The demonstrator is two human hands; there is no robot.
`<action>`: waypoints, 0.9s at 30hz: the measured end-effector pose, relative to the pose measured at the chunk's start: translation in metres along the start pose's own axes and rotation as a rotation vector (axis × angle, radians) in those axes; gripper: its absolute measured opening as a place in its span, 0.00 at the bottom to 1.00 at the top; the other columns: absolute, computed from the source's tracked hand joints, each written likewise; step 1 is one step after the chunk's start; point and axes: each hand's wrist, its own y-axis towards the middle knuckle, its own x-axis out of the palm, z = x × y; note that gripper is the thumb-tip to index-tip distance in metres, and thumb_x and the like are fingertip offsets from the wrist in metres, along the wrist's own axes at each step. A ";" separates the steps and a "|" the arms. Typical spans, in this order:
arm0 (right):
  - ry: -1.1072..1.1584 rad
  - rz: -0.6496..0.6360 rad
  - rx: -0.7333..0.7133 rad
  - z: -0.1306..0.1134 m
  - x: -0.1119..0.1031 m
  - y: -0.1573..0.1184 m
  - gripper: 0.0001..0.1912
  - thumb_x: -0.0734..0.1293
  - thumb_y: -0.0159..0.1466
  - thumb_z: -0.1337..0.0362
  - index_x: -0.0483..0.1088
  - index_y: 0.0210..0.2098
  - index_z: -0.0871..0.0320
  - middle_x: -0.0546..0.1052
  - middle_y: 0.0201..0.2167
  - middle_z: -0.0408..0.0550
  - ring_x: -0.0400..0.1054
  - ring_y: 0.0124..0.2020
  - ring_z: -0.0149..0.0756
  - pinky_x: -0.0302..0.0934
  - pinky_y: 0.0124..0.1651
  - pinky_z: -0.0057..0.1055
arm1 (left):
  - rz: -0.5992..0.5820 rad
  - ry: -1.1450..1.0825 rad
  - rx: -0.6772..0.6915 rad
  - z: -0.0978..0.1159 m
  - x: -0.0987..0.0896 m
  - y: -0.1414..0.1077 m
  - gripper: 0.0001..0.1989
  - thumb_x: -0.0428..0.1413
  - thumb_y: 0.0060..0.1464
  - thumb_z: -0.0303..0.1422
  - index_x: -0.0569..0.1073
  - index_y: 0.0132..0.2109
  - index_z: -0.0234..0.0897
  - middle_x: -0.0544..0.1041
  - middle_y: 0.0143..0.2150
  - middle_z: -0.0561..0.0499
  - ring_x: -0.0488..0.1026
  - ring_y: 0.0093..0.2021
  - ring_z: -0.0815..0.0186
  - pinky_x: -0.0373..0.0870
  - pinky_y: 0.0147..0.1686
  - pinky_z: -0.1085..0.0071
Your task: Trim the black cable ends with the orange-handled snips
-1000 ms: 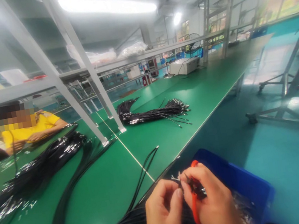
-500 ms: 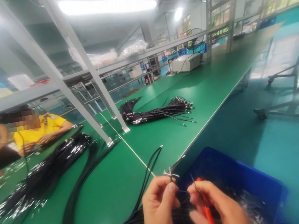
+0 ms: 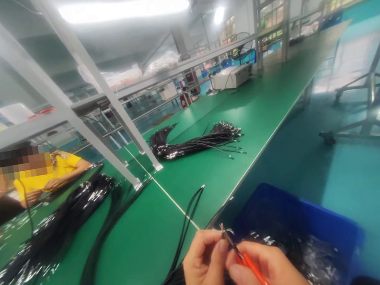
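My left hand (image 3: 207, 266) pinches the end of a black cable, with pale wire ends poking out above the thumb and forefinger. Close against it, my right hand (image 3: 265, 266) grips a slim red-handled tool (image 3: 256, 272). The tool's dark, narrow metal tip lies at the wire ends, by the left fingertips; whether it touches them I cannot tell. A bundle of black cables (image 3: 171, 282) runs along the table's edge and behind my left hand. Two looped black cables (image 3: 185, 226) rise from it across the green tabletop (image 3: 138, 248).
A blue bin (image 3: 320, 223) with clear plastic scraps stands below the table edge. More black cable bundles lie at left (image 3: 57, 223) and farther back (image 3: 194, 145). Grey shelf posts (image 3: 117, 101) rise from the table. Two people in yellow (image 3: 66, 165) sit across it.
My right hand has moved left to meet the left hand. The red-handled tool has swung from nearly upright to leaning left, its tip now at the wire ends. The view has shifted slightly.
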 end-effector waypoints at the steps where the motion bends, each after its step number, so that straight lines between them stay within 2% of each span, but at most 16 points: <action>1: -0.012 0.005 -0.004 0.000 0.000 0.001 0.20 0.69 0.50 0.47 0.67 0.25 0.59 0.65 0.13 0.36 0.50 0.11 0.20 0.42 0.16 0.21 | -0.002 0.006 -0.003 0.000 0.000 0.000 0.05 0.60 0.50 0.32 0.78 0.28 0.37 0.76 0.26 0.52 0.72 0.27 0.66 0.69 0.29 0.75; 7: -0.017 0.043 -0.005 0.000 0.000 0.001 0.16 0.71 0.49 0.52 0.67 0.23 0.59 0.66 0.12 0.37 0.54 0.12 0.22 0.46 0.16 0.21 | -0.018 0.018 -0.022 -0.002 0.000 0.000 0.05 0.59 0.50 0.33 0.77 0.29 0.37 0.76 0.25 0.52 0.72 0.27 0.66 0.69 0.28 0.75; 11: -0.009 0.053 -0.055 0.002 -0.002 0.001 0.17 0.72 0.49 0.52 0.66 0.21 0.58 0.66 0.12 0.37 0.56 0.13 0.24 0.49 0.16 0.22 | -0.029 0.029 -0.028 -0.001 0.002 0.002 0.05 0.59 0.50 0.32 0.78 0.29 0.37 0.76 0.25 0.52 0.72 0.27 0.66 0.69 0.28 0.75; 18: -0.057 0.018 -0.023 0.003 -0.006 0.003 0.18 0.72 0.50 0.51 0.65 0.22 0.58 0.62 0.11 0.34 0.52 0.12 0.22 0.44 0.16 0.20 | -0.037 0.057 0.012 -0.001 0.003 0.002 0.04 0.58 0.51 0.30 0.77 0.29 0.38 0.76 0.25 0.54 0.72 0.27 0.68 0.69 0.27 0.78; 23: 0.013 -0.021 0.011 0.005 -0.016 0.002 0.20 0.73 0.47 0.49 0.63 0.24 0.56 0.58 0.13 0.31 0.50 0.14 0.23 0.43 0.16 0.22 | 0.043 0.101 0.069 -0.008 0.007 0.001 0.03 0.57 0.52 0.29 0.76 0.31 0.38 0.75 0.24 0.55 0.72 0.23 0.69 0.70 0.24 0.78; 27: -0.041 -0.090 -0.009 0.002 -0.019 -0.004 0.17 0.72 0.48 0.53 0.64 0.22 0.58 0.61 0.16 0.34 0.51 0.18 0.24 0.47 0.22 0.24 | 0.122 0.224 0.213 -0.010 0.011 -0.001 0.03 0.57 0.52 0.28 0.75 0.32 0.39 0.75 0.25 0.56 0.73 0.25 0.69 0.71 0.26 0.79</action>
